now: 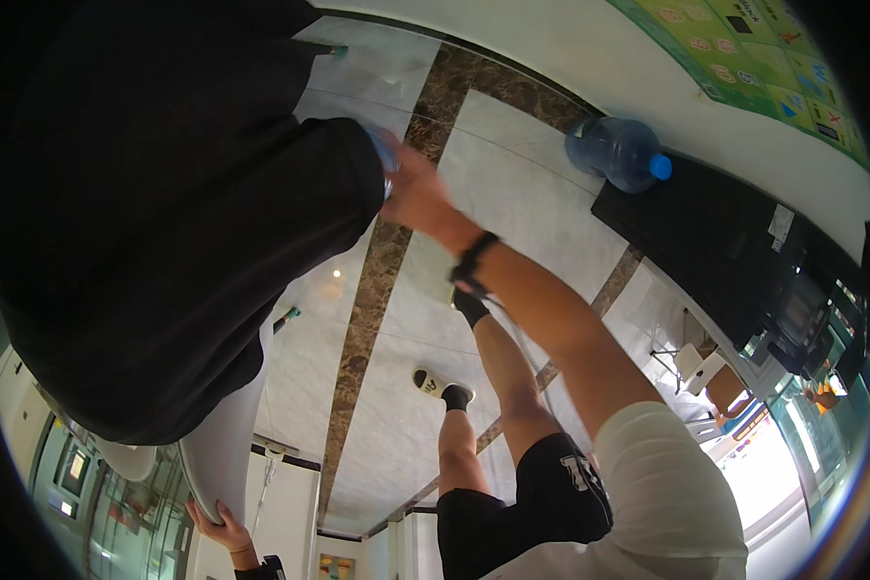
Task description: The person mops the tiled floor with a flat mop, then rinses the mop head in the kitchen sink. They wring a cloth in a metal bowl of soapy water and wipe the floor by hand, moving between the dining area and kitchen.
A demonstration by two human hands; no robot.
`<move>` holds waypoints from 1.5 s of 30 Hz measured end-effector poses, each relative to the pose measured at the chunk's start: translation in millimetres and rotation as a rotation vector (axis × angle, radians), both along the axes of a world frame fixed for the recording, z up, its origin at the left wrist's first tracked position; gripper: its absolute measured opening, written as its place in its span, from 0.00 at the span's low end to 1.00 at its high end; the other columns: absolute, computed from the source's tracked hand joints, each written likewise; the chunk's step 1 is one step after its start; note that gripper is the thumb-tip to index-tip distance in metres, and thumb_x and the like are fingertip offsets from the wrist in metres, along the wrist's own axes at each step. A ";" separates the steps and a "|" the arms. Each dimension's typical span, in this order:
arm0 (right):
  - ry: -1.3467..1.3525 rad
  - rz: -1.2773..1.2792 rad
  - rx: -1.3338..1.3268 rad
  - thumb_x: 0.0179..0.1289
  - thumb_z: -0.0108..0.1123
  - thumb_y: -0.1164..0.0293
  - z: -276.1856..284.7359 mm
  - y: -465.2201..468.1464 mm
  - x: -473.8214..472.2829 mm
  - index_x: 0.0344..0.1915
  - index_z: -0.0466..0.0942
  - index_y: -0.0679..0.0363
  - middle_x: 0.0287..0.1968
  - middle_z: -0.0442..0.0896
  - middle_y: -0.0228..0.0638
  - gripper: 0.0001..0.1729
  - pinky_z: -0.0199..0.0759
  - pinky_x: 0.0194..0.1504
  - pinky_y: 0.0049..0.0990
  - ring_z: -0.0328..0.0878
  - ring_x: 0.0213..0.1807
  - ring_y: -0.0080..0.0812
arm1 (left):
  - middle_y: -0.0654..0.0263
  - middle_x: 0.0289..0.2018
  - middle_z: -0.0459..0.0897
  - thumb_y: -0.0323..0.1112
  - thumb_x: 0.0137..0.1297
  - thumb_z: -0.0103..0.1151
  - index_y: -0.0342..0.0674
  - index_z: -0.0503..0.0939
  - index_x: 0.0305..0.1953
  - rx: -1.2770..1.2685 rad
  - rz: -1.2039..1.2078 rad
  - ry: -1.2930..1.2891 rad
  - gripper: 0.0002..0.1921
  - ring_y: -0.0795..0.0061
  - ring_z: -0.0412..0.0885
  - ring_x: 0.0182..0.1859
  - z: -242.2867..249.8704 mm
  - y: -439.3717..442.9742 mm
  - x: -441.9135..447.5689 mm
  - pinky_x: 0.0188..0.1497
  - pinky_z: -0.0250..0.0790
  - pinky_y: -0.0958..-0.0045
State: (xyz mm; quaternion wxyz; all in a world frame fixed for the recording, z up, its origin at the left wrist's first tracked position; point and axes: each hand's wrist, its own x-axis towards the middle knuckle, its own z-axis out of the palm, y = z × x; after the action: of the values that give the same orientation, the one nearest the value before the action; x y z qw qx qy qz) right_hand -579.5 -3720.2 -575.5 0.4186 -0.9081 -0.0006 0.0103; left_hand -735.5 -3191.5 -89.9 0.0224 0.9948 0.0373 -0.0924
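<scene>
My right hand [417, 188], blurred, is closed around a clear bluish object [384, 156] at the sleeve-like opening of a large black garment [188, 217]. The garment hides much of that object, so its kind is uncertain. A black band circles my right wrist. Low on the left, my left hand [221, 528] grips the edge of a smooth white chair [235, 428], its fingers against the rim. The black garment covers most of this chair. Whether someone wears it or it is draped there, I cannot tell. Dark chair legs with teal tips [290, 315] show beside it.
A large blue water-cooler bottle [612, 152] lies by the wall, next to a black cabinet-like surface [703, 225]. Grey floor tiles [406, 304] have brown marble strips. A green poster [761, 65] hangs upper right. Folding chairs [703, 380] stand beyond, near a bright opening.
</scene>
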 end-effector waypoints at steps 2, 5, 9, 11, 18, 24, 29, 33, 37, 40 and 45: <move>0.055 -0.081 0.881 0.61 0.69 0.60 -14.4 70.3 24.6 0.71 0.72 0.49 0.74 0.69 0.45 0.37 0.70 0.67 0.42 0.70 0.71 0.50 | 0.43 0.48 0.75 0.50 0.73 0.57 0.24 0.77 0.51 -0.009 0.036 0.030 0.27 0.40 0.75 0.51 1.8 -6.8 3.2 0.55 0.67 0.44; 0.102 -0.049 0.607 0.65 0.63 0.62 -20.4 94.4 29.0 0.64 0.75 0.51 0.66 0.76 0.48 0.28 0.74 0.58 0.45 0.76 0.63 0.51 | 0.45 0.47 0.75 0.49 0.73 0.58 0.25 0.77 0.50 -0.012 0.050 0.065 0.25 0.42 0.75 0.51 2.8 -11.0 5.7 0.54 0.67 0.45; 0.289 0.060 -0.151 0.66 0.61 0.66 7.5 20.4 14.2 0.56 0.78 0.52 0.54 0.81 0.51 0.19 0.79 0.48 0.48 0.83 0.52 0.53 | 0.47 0.43 0.73 0.47 0.72 0.58 0.26 0.76 0.46 0.011 -0.010 0.019 0.23 0.44 0.75 0.47 0.0 -14.3 8.0 0.50 0.67 0.46; 0.353 0.002 -0.254 0.58 0.68 0.69 31.9 -52.8 -0.2 0.58 0.73 0.49 0.47 0.80 0.51 0.27 0.79 0.48 0.49 0.82 0.49 0.55 | 0.47 0.43 0.73 0.46 0.72 0.58 0.26 0.76 0.46 -0.027 0.033 0.028 0.22 0.44 0.75 0.47 -0.7 -16.8 8.8 0.50 0.67 0.47; 0.293 -0.281 -0.447 0.55 0.75 0.64 60.4 -260.9 -41.9 0.57 0.73 0.51 0.44 0.84 0.49 0.30 0.76 0.50 0.48 0.82 0.49 0.56 | 0.44 0.45 0.74 0.46 0.72 0.58 0.22 0.75 0.48 0.005 0.038 0.054 0.25 0.41 0.76 0.46 -0.2 -1.6 0.6 0.51 0.67 0.46; 0.390 -0.478 -0.646 0.58 0.76 0.61 34.3 -327.9 -38.5 0.64 0.73 0.55 0.52 0.83 0.51 0.36 0.76 0.56 0.47 0.81 0.56 0.55 | 0.32 0.60 0.74 0.39 0.71 0.60 0.21 0.76 0.57 0.097 0.051 0.089 0.25 0.31 0.73 0.62 1.7 8.7 -3.3 0.65 0.64 0.42; 0.351 -0.471 -0.589 0.60 0.76 0.62 28.3 -328.0 -33.8 0.72 0.64 0.69 0.69 0.73 0.56 0.46 0.62 0.73 0.44 0.69 0.72 0.52 | 0.49 0.37 0.78 0.31 0.53 0.63 0.28 0.82 0.55 -0.125 0.095 0.014 0.25 0.49 0.77 0.39 -1.8 -18.4 10.4 0.44 0.71 0.56; 0.152 -0.296 -0.691 0.69 0.65 0.62 36.8 -296.6 -69.1 0.71 0.62 0.75 0.70 0.69 0.62 0.40 0.58 0.75 0.46 0.65 0.72 0.59 | 0.56 0.34 0.78 0.35 0.49 0.68 0.38 0.86 0.50 -0.080 0.109 -0.083 0.23 0.55 0.80 0.36 5.2 -38.4 33.9 0.39 0.74 0.61; 0.497 0.118 -0.766 0.71 0.64 0.51 67.6 -212.1 -152.4 0.69 0.67 0.75 0.68 0.73 0.60 0.42 0.59 0.75 0.48 0.69 0.71 0.58 | 0.62 0.33 0.78 0.42 0.49 0.72 0.43 0.87 0.46 -0.084 0.054 -0.174 0.22 0.60 0.81 0.35 20.1 -44.3 46.6 0.36 0.75 0.62; 0.563 0.377 -0.452 0.68 0.68 0.49 122.6 -100.5 -219.7 0.64 0.74 0.70 0.62 0.81 0.55 0.39 0.68 0.68 0.43 0.76 0.65 0.52 | 0.62 0.35 0.78 0.47 0.52 0.71 0.44 0.86 0.47 -0.100 0.059 -0.198 0.22 0.60 0.82 0.38 29.4 -40.8 35.3 0.38 0.75 0.61; 0.806 0.393 0.288 0.70 0.69 0.56 294.3 94.7 -259.7 0.58 0.80 0.65 0.53 0.88 0.44 0.27 0.77 0.56 0.32 0.85 0.54 0.32 | 0.63 0.38 0.78 0.52 0.57 0.69 0.45 0.82 0.55 -0.161 0.027 -0.211 0.27 0.61 0.81 0.46 39.2 -26.9 18.2 0.42 0.77 0.62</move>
State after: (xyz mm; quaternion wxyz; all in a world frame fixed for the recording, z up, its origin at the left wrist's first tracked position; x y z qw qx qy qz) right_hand -839.2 -3625.5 -281.1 0.4973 -0.7471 -0.0114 0.4408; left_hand -717.3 -3218.4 -50.7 0.1074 0.9933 0.0405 0.0105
